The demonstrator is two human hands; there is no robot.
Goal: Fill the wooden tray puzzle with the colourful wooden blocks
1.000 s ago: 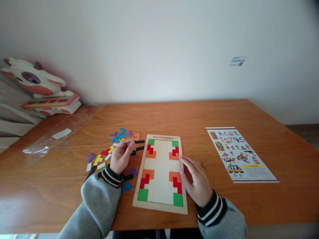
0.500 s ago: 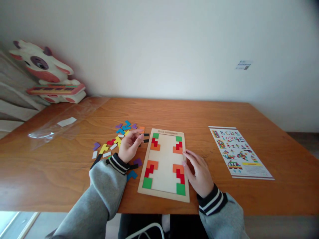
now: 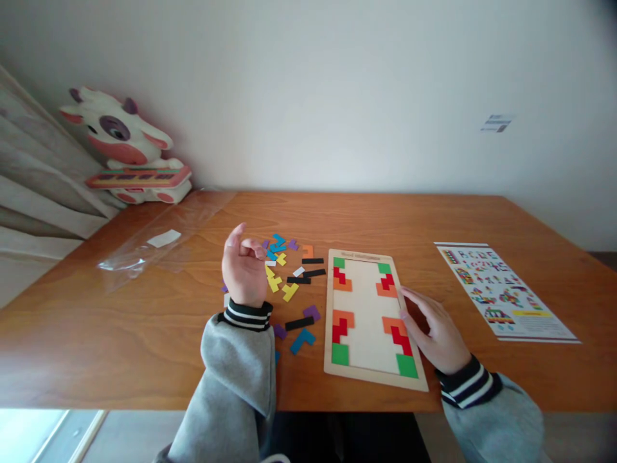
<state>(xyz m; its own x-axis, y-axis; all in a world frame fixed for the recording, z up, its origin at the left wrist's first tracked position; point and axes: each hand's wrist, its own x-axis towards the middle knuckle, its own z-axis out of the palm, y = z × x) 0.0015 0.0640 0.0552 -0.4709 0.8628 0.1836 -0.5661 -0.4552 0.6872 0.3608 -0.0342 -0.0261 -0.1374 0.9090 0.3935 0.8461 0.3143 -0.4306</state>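
Note:
My left hand (image 3: 245, 269) is raised palm up over the left part of the loose puzzle pieces, fingers apart and partly curled, with nothing in it. Yellow pieces (image 3: 290, 292), black strips (image 3: 299, 323) and blue pieces (image 3: 303, 341) lie scattered between it and the board. The wooden puzzle board (image 3: 328, 308) has green, red and orange pieces in its four corners; its middle is bare. My right hand (image 3: 432, 328) rests at the board's right edge, thumb and fingers apart, fingertips touching the frame.
A printed sheet (image 3: 506, 289) lies to the right. At the back left stand a cow-shaped toy keyboard (image 3: 139, 177) and a clear plastic bag (image 3: 130, 254) with a white label. The table's front edge runs just below the board.
The view has turned left, so things sit further right. My left hand has moved left, away from the board, and turned palm up. My right hand remains at the board's edge.

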